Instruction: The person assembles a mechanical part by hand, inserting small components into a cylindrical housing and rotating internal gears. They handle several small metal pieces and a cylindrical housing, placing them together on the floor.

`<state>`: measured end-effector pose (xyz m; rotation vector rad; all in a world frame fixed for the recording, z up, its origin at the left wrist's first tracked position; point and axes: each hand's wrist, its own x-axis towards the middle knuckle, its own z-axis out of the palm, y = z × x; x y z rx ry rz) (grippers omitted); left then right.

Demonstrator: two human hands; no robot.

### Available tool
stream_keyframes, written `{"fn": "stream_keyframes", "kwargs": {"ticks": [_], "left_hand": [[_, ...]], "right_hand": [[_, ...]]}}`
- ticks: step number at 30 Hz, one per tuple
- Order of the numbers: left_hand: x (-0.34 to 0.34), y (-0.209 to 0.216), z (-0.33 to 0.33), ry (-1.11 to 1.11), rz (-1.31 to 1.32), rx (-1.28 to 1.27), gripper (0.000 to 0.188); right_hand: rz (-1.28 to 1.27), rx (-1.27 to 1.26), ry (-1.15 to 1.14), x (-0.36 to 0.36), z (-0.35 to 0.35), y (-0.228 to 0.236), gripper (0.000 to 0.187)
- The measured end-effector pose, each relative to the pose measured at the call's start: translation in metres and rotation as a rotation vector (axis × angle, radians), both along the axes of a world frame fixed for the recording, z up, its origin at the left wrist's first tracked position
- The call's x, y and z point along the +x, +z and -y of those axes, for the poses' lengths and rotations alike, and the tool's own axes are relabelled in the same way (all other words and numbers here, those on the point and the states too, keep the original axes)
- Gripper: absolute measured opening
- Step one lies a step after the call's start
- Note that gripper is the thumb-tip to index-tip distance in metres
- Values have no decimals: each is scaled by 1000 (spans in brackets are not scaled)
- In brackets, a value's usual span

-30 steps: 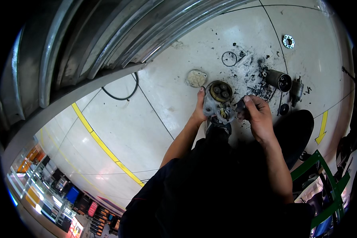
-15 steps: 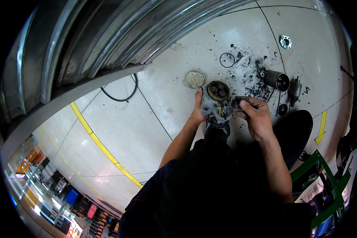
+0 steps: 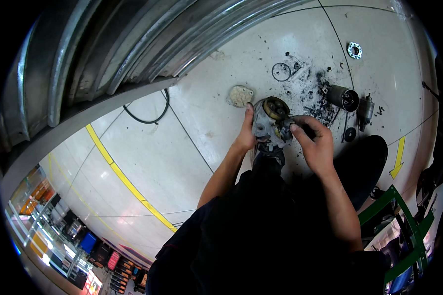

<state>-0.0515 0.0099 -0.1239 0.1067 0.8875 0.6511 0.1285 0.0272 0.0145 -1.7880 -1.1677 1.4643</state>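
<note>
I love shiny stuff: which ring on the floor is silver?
The silver ring, thick and dotted with holes, lying beyond the open dark cylinder. The thin ring is just a slim, dark hoop, and the little disc is black.

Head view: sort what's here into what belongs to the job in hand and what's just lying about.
Seem to belong:
- grey metal housing, held by the left hand, with the right hand at its side
- dark cylinder, pale plate on the floor

Likely just lying about:
- black hose loop
- green frame, lower right
- blue box, lower left
</note>
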Motion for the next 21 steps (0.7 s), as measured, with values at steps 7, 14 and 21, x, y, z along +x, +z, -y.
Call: {"fn": "stream_keyframes", "kwargs": {"ticks": [7, 14, 21], "left_hand": [[-12, 14, 32, -238, -86, -65, 66], [-11, 30, 45, 77, 237, -39, 90], [-11, 21, 24, 28, 297, -209, 76]], "right_hand": [[-60, -103, -170, 9, -7, -8, 21], [-30, 40, -109, -5, -11, -3, 20], [-17, 27, 291, -17, -24, 7, 20]]}}
